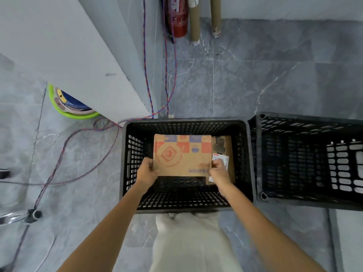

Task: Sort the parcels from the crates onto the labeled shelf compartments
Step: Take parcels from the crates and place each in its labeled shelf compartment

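Head view: left hand [147, 170] and right hand [218, 170] grip opposite lower corners of printed cardboard parcel [182, 155], fingers curled round its edges, likely to lift it level. Parcel sits frame centre inside black crate [184, 204], over another brown parcel [227, 146]. Second crate [306, 202] at right.

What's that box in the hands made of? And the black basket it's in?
The box looks like brown cardboard: matte, flat tan sides with red and blue print. The basket looks like hard black plastic, moulded with rows of small slots in its walls and a slight sheen, though painted metal can't be fully ruled out.
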